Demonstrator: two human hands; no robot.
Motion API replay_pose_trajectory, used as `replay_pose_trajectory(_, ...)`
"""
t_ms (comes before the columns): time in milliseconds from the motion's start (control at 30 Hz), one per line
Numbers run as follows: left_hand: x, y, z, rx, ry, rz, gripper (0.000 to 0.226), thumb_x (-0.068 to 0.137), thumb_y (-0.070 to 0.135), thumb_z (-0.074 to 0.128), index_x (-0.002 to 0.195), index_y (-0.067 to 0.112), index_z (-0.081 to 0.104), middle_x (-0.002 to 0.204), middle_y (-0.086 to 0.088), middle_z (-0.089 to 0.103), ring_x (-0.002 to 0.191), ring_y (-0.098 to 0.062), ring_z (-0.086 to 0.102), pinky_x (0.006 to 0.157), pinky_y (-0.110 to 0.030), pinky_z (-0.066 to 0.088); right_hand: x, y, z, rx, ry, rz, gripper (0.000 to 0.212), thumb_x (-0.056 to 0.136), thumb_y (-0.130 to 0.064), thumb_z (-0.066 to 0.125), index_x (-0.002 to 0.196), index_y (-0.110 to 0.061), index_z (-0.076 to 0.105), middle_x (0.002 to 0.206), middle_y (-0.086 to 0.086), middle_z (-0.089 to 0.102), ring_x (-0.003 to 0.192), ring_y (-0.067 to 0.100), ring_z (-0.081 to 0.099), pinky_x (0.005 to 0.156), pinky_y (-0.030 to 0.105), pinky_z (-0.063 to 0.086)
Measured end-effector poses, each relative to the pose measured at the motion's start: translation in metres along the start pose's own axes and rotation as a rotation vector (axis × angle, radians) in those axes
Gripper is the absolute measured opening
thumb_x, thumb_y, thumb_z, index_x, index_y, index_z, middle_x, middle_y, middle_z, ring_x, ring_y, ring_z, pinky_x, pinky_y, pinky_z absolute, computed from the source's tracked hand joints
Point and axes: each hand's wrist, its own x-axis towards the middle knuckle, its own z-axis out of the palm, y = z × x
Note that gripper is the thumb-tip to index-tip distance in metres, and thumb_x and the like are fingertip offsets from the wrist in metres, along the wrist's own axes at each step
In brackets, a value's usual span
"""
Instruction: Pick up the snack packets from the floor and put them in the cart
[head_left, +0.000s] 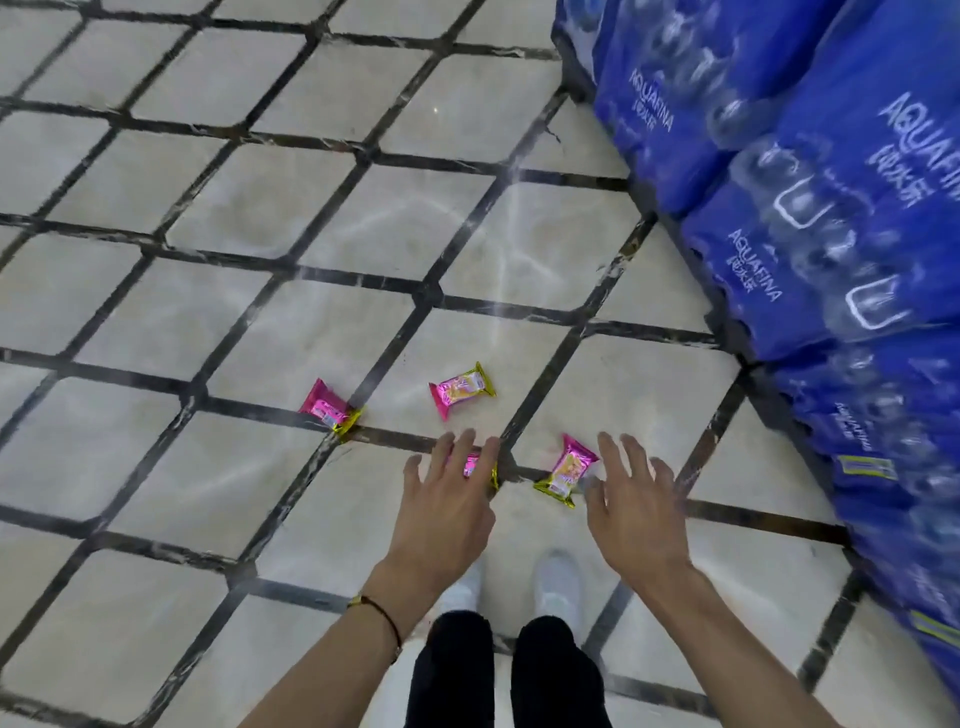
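Note:
Several pink and gold snack packets lie on the tiled floor. One packet (330, 410) is at the left, another (461, 388) sits in the middle farther away. A third packet (566, 470) lies just left of my right hand (631, 499), whose fingers are spread and hold nothing. My left hand (449, 496) hovers with spread fingers over a fourth packet (474, 464), mostly hiding it. No cart is in view.
Stacked blue shrink-wrapped packs of water bottles (810, 208) fill the right side from top to bottom. My legs and pale shoes (558, 582) stand below the hands. The beige floor tiles (208, 322) with dark joints stretch to the left and ahead.

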Motion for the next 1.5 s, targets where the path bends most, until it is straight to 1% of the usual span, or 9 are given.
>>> replay_pose_trajectory(100, 0.037, -0.025, 0.081, 0.043, -0.022, 0.015, 0.080, 0.073, 0.025, 0.076, 0.147, 0.020, 0.046, 0.147, -0.012, 0.049, 0.132, -0.037, 0.049, 0.094, -0.061, 0.048, 0.029, 0.010, 0.083, -0.005, -0.022, 0.094, 0.056, 0.096, -0.034, 0.056, 0.150, -0.023, 0.044, 0.150, 0.007, 0.045, 0.119, 0.043, 0.057, 0.080, 0.052, 0.054)
replay_pose_trajectory(233, 0.079, -0.058, 0.192, 0.100, -0.066, 0.048, 0.086, 0.068, 0.030, 0.081, 0.147, 0.020, 0.047, 0.146, -0.013, 0.050, 0.130, -0.038, 0.050, 0.096, -0.062, 0.047, 0.065, 0.033, 0.195, 0.104, -0.110, 0.148, 0.063, 0.101, -0.037, 0.049, 0.158, -0.028, 0.027, 0.162, 0.008, 0.028, 0.133, 0.042, 0.044, 0.094, 0.051, 0.050)
replay_pose_trajectory(367, 0.119, -0.074, 0.294, 0.129, -0.053, 0.087, 0.081, 0.072, 0.035, 0.079, 0.147, 0.021, 0.050, 0.143, -0.019, 0.053, 0.125, -0.044, 0.053, 0.096, -0.064, 0.046, 0.098, 0.059, 0.279, 0.211, -0.075, 0.199, 0.067, 0.099, -0.040, 0.050, 0.159, -0.033, 0.022, 0.162, 0.005, 0.025, 0.132, 0.039, 0.045, 0.091, 0.050, 0.051)
replay_pose_trajectory(600, 0.165, -0.104, 0.402, 0.265, -0.151, 0.124, 0.107, 0.076, 0.036, 0.081, 0.161, 0.030, 0.015, 0.158, -0.025, 0.033, 0.142, -0.051, 0.032, 0.108, -0.070, 0.028, 0.164, 0.088, 0.366, 0.102, -0.024, 0.275, 0.089, 0.087, -0.071, 0.054, 0.158, -0.039, 0.011, 0.163, 0.005, 0.015, 0.119, 0.046, 0.051, 0.081, 0.049, 0.052)
replay_pose_trajectory(733, 0.176, -0.116, 0.427, 0.318, -0.162, 0.231, 0.112, 0.080, 0.020, 0.077, 0.161, 0.031, 0.001, 0.154, -0.026, 0.033, 0.133, -0.049, 0.038, 0.108, -0.065, 0.034, 0.190, 0.091, 0.387, 0.130, 0.032, 0.279, 0.087, 0.090, -0.065, 0.054, 0.158, -0.040, 0.006, 0.162, 0.005, 0.013, 0.118, 0.049, 0.051, 0.080, 0.053, 0.054)
replay_pose_trajectory(933, 0.177, -0.119, 0.416, 0.297, -0.164, 0.190, 0.129, 0.059, -0.001, 0.080, 0.161, 0.028, 0.006, 0.138, -0.021, 0.046, 0.106, -0.040, 0.050, 0.084, -0.051, 0.049, 0.200, 0.087, 0.395, 0.088, 0.122, 0.234, 0.068, 0.096, -0.031, 0.060, 0.154, -0.021, 0.026, 0.157, 0.014, 0.026, 0.103, 0.051, 0.054, 0.078, 0.051, 0.054)
replay_pose_trajectory(1067, 0.164, -0.112, 0.382, 0.256, -0.117, 0.129, 0.117, 0.066, 0.001, 0.077, 0.161, 0.028, 0.014, 0.131, -0.020, 0.050, 0.101, -0.038, 0.052, 0.080, -0.050, 0.050, 0.184, 0.080, 0.366, 0.086, 0.133, 0.166, 0.061, 0.095, -0.026, 0.057, 0.150, -0.018, 0.032, 0.147, 0.013, 0.039, 0.091, 0.043, 0.056, 0.074, 0.047, 0.053)
replay_pose_trajectory(1300, 0.111, -0.075, 0.254, 0.062, 0.051, 0.017, 0.085, 0.082, 0.033, 0.076, 0.156, 0.024, 0.034, 0.114, -0.016, 0.055, 0.090, -0.036, 0.051, 0.069, -0.046, 0.046, 0.113, 0.048, 0.236, 0.079, 0.130, 0.104, 0.064, 0.091, -0.031, 0.064, 0.147, -0.018, 0.036, 0.148, 0.007, 0.042, 0.097, 0.038, 0.058, 0.064, 0.042, 0.053)
replay_pose_trajectory(1500, 0.067, -0.031, 0.094, 0.010, 0.100, -0.115, 0.087, 0.081, 0.028, 0.074, 0.157, 0.023, 0.033, 0.103, -0.013, 0.050, 0.089, -0.034, 0.049, 0.074, -0.045, 0.044, 0.045, 0.010, 0.089, 0.121, 0.141, 0.074, 0.067, 0.091, -0.031, 0.064, 0.150, -0.017, 0.036, 0.146, 0.005, 0.044, 0.102, 0.038, 0.060, 0.064, 0.042, 0.056)
